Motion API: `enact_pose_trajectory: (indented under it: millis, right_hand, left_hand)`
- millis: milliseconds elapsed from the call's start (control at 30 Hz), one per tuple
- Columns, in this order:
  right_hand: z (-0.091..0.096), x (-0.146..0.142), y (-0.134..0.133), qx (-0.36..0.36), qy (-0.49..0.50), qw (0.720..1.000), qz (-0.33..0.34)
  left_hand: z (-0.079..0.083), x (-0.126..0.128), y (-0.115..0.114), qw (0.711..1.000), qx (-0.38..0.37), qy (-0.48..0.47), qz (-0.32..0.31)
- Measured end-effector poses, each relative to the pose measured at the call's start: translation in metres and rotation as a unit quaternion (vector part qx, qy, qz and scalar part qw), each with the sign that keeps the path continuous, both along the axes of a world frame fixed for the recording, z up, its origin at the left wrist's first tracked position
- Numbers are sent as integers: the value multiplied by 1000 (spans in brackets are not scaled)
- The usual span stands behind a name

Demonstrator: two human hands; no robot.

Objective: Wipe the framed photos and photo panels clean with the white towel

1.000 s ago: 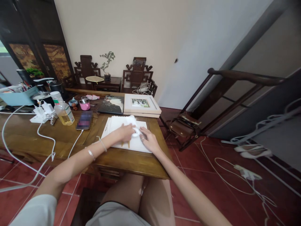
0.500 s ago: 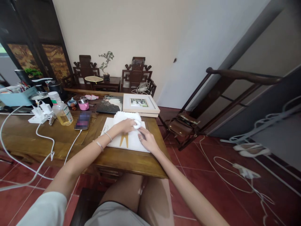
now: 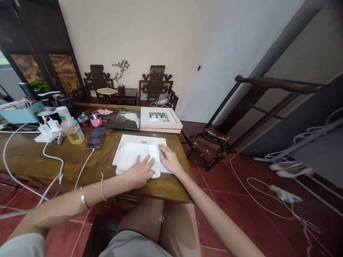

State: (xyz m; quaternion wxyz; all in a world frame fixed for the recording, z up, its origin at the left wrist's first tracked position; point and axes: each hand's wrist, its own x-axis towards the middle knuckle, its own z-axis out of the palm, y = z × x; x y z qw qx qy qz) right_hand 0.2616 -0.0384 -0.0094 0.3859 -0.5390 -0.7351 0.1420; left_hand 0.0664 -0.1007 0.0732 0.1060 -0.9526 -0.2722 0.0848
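Observation:
A white cloth point(image 3: 134, 157) lies spread over a flat white board point(image 3: 142, 140) on the wooden table point(image 3: 53, 160). My left hand point(image 3: 139, 171) rests flat on the near part of the cloth, fingers spread. Just to its right, my right hand point(image 3: 168, 160) presses flat on the board's right side, touching the cloth's edge, fingers extended. A small gold mark point(image 3: 144, 141) shows on the bare far part of the board.
Behind the board lie a white picture frame point(image 3: 160, 119) and a dark photo print point(image 3: 126, 119). To the left are a phone point(image 3: 95, 137) on a cable, an oil bottle point(image 3: 70, 126), a pink cup point(image 3: 96, 119) and chargers point(image 3: 47, 130). Cables trail on the red tile floor point(image 3: 268, 200) at right.
My left hand drew the cloth from the board's far side toward me, now flat on the near edge. The gold mark mid-board is now covered. My right hand stayed put.

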Motion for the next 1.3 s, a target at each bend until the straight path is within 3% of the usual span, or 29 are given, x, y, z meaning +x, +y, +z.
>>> enact_pose_trajectory:
  millis: [67,133,367,467,567,767,867,967,1167,1300]
  right_hand:
    - [1,0,0,-1,-1,1000,3]
    - [2,0,-1,-4,-6,1000,0]
    - [4,0,-2,-14,-7,1000,-1]
    - [3,1,-2,-13,-8,1000,1]
    - [1,2,-1,-6,-6,1000,2]
    - [-1,3,1,0,-11,1000,14]
    - [-1,3,0,-2,-21,1000,10]
    - [0,2,0,-1,-29,1000,0]
    - [1,3,-1,-2,-17,1000,2]
    - [0,3,-1,3,-19,1000,0]
  left_hand:
    - [3,-3,-4,1000,-15,-4,-4]
    - [4,-3,7,1000,-23,-13,4]
    - [0,13,97,995,-48,-51,73]
    - [-1,21,111,994,-32,-53,93]
    - [-3,25,93,996,-9,-34,79]
    - [2,9,7,1000,-18,-16,13]
    - [8,3,-6,999,-50,-19,0]
    - [7,4,21,997,-63,-37,21]
    - [-9,5,113,986,-101,-101,91]
    - [-16,-13,132,973,-110,-147,141]
